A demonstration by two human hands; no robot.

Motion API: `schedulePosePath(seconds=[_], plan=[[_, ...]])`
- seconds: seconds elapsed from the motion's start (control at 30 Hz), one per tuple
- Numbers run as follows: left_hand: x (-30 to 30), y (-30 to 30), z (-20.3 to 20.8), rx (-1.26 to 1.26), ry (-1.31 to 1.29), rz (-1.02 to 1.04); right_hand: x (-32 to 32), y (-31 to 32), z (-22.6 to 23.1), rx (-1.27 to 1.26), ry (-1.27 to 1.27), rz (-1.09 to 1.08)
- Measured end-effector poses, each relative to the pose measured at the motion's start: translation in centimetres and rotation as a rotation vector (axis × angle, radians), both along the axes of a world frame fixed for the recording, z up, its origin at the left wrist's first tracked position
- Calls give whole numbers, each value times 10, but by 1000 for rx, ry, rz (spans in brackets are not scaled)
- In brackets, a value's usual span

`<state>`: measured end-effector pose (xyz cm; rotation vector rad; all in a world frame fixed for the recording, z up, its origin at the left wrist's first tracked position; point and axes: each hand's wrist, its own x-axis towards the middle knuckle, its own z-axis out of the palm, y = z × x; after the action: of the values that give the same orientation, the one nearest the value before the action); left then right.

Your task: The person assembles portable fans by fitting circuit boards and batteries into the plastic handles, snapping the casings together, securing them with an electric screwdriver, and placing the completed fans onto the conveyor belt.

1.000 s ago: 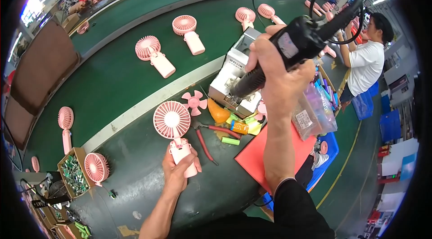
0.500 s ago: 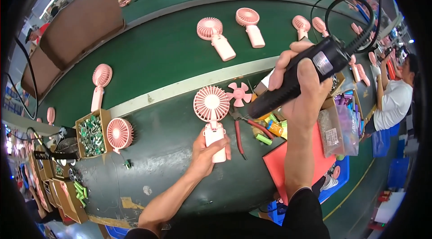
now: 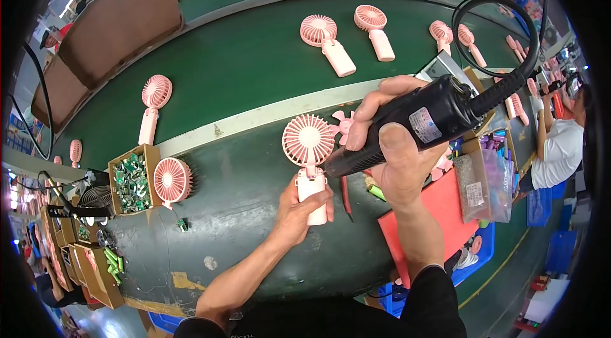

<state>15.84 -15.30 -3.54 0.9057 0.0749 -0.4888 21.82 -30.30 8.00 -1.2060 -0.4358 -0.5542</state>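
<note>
In my left hand is a pink handheld fan, gripped by its pale handle with the round grille head up. My right hand is wrapped round a black corded electric screwdriver. Its narrow end points down and left at the fan's neck, close beside it; whether they touch I cannot tell. Behind the screwdriver a loose pink fan blade shows in part. Red-handled pliers lie mostly hidden under my right hand.
Several pink fans lie on the green conveyor belt beyond. At left are a carton of circuit boards and a fan head with wired board. At right sit a red sheet and a bagged carton. The screwdriver's cable loops above.
My right hand has brought the screwdriver down and left, its narrow end now beside the fan's neck. The pliers are more covered. My left hand keeps its hold on the fan.
</note>
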Motion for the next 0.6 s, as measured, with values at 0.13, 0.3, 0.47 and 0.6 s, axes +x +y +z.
schedulePosePath(seconds=[0.13,0.3,0.47,0.6], plan=[[0,0,-1,1,-13,-8,-1,2,-2,-31,48,16],[1,0,-5,14,1,-6,-4,13,-6,-62,151,20],[-5,3,-13,14,64,83,-10,28,-1,-8,254,-8],[-4,0,-9,-71,68,10,-8,15,-15,-77,84,-46]])
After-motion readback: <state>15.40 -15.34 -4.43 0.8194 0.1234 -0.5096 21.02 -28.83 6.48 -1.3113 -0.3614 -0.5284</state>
